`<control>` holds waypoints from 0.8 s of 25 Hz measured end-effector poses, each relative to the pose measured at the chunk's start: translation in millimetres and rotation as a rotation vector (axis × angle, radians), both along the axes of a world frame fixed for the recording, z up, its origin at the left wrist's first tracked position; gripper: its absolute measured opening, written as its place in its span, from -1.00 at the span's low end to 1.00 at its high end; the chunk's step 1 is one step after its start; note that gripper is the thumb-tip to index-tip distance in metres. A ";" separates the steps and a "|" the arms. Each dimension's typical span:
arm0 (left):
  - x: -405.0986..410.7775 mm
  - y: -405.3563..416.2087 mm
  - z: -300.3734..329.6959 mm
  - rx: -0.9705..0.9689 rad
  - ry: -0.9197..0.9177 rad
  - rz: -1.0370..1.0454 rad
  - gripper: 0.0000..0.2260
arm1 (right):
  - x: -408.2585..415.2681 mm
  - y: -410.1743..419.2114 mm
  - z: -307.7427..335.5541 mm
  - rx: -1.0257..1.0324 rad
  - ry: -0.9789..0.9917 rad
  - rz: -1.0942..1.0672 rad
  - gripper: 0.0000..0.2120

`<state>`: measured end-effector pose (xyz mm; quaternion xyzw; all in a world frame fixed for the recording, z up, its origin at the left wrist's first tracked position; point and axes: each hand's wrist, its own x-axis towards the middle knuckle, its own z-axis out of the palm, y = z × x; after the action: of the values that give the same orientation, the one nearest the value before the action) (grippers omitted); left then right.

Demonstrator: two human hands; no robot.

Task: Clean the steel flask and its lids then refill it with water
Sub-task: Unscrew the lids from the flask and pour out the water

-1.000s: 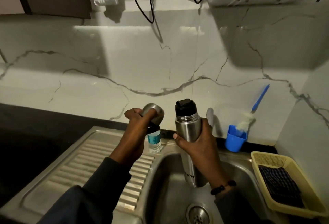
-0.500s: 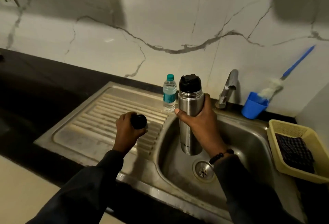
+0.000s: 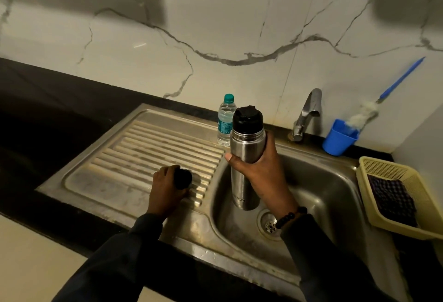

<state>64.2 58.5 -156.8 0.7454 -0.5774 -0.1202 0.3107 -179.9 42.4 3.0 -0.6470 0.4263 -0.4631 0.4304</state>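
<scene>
Gripping the upright silver steel flask with black inner lid in my right hand, held over the steel sink basin near its left rim | my left hand curled around the dark round outer cap on the ribbed draining board, at its front right | small clear plastic water bottle with green cap standing at the board's back right corner, just behind the flask.

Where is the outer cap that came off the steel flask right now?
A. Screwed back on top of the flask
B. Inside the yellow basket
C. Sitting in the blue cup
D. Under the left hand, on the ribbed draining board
D: the left hand grips the outer cap down on the ribbed draining board, while the right hand holds the steel flask, topped only by its black inner lid, over the sink.
</scene>
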 end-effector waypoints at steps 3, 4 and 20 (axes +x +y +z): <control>-6.2 8.9 14.4 -0.114 0.031 0.090 -0.19 | -2.4 0.0 1.2 -0.007 -0.021 -0.012 -0.41; -12.0 12.2 26.4 -0.242 0.070 0.139 -0.21 | -3.9 0.0 2.6 -0.006 -0.029 -0.015 -0.40; -161.4 -38.1 283.9 -0.219 0.997 -0.781 -0.77 | -50.8 -8.5 72.2 -0.031 -0.140 0.172 -0.43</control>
<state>-97.2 20.4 127.1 0.2987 -0.6014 -0.4970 0.5496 -230.8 33.9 75.1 -0.6538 0.3307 -0.4753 0.4871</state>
